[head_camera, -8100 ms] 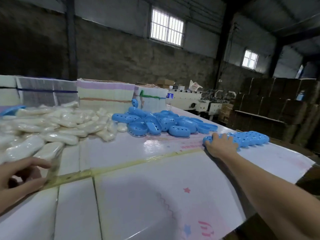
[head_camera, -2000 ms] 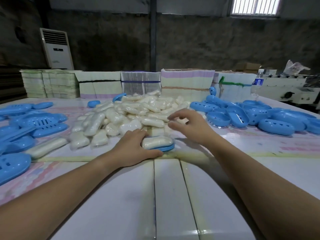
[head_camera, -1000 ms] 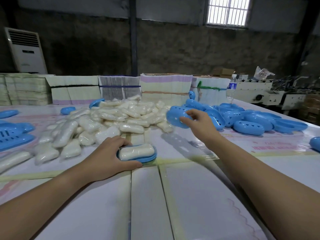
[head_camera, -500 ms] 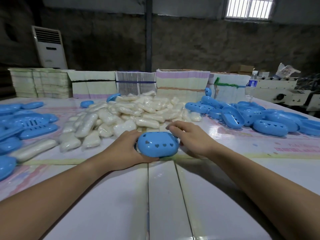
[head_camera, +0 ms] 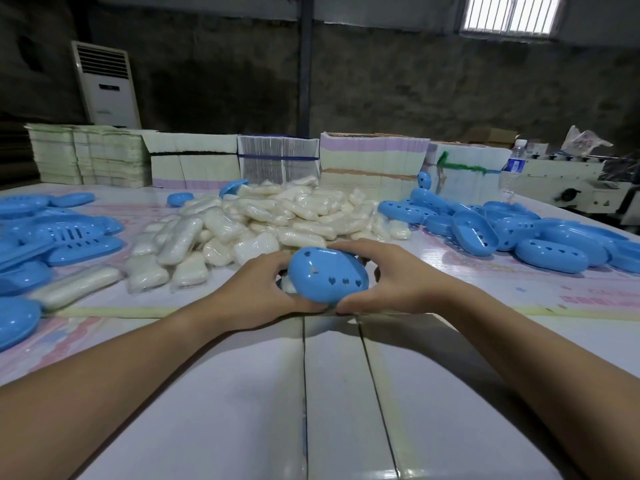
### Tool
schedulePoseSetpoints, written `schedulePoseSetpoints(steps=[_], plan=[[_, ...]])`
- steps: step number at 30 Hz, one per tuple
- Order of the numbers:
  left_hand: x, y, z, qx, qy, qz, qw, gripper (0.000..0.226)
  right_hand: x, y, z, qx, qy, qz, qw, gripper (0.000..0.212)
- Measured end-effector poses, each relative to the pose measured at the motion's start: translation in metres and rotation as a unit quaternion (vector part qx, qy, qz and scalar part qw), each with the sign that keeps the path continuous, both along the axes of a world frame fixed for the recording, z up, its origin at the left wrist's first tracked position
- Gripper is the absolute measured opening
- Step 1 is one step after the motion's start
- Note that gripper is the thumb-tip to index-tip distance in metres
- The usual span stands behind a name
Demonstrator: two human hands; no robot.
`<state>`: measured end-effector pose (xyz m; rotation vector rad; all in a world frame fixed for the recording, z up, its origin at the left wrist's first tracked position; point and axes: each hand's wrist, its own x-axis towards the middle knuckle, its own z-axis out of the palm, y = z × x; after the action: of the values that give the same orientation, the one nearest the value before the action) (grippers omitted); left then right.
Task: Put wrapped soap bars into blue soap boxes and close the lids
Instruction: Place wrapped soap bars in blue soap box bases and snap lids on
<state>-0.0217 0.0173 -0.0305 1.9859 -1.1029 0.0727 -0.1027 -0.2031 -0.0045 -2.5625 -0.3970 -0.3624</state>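
A blue soap box (head_camera: 327, 279) with heart-shaped holes in its domed lid sits between my hands at the table's middle, tilted with its left end raised. My left hand (head_camera: 256, 292) grips its left end and my right hand (head_camera: 398, 277) grips its right end. A bit of wrapped soap shows white at the box's left lower edge. Behind it lies a heap of wrapped soap bars (head_camera: 270, 223). Blue lids (head_camera: 550, 254) lie piled at the right, and blue slotted trays (head_camera: 69, 237) at the left.
Bundled stacks of flat cardboard (head_camera: 277, 161) line the far table edge. A water bottle (head_camera: 516, 161) stands at the back right by a white machine (head_camera: 581, 192). A white air-conditioner unit (head_camera: 105, 84) stands against the back wall. White table surface (head_camera: 332, 393) lies between my forearms.
A second ago my right hand carried a lid from the right pile while my left held the tray with soap. The lid now covers the soap, both hands grip the box, and its left end has lifted.
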Motion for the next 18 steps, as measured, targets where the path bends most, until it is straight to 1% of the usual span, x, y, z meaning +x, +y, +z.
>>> schedulePoseSetpoints(steps=[3, 5, 8, 10, 11, 15, 18], plan=[[-0.0011, -0.0015, -0.0017, 0.020, 0.002, -0.002, 1.000, 0.037, 0.0018, -0.0031, -0.0023, -0.032, 0.042, -0.023, 0.998, 0.059], [0.0016, -0.0011, -0.0028, 0.017, 0.016, 0.011, 1.000, 0.041, 0.0022, -0.0028, -0.0033, -0.024, 0.055, -0.028, 0.998, 0.058], [0.0055, 0.0003, -0.0039, 0.022, 0.021, 0.035, 0.999, 0.062, 0.0022, -0.0003, -0.0041, -0.013, 0.060, -0.026, 0.998, 0.063], [0.0058, 0.0006, -0.0037, 0.022, 0.021, 0.042, 0.999, 0.069, 0.0025, 0.0014, -0.0050, -0.003, 0.072, -0.024, 0.997, 0.066], [0.0056, 0.0007, -0.0033, 0.019, 0.024, 0.045, 0.999, 0.071, 0.0031, 0.0019, -0.0053, -0.001, 0.076, -0.026, 0.997, 0.066], [0.0049, 0.0004, -0.0029, 0.023, 0.033, 0.043, 0.998, 0.075, 0.0045, 0.0019, -0.0056, 0.012, 0.086, -0.040, 0.995, 0.054], [0.0039, 0.0006, -0.0022, 0.021, 0.033, 0.053, 0.998, 0.078, 0.0049, 0.0025, -0.0070, -0.014, 0.094, -0.036, 0.995, 0.055]])
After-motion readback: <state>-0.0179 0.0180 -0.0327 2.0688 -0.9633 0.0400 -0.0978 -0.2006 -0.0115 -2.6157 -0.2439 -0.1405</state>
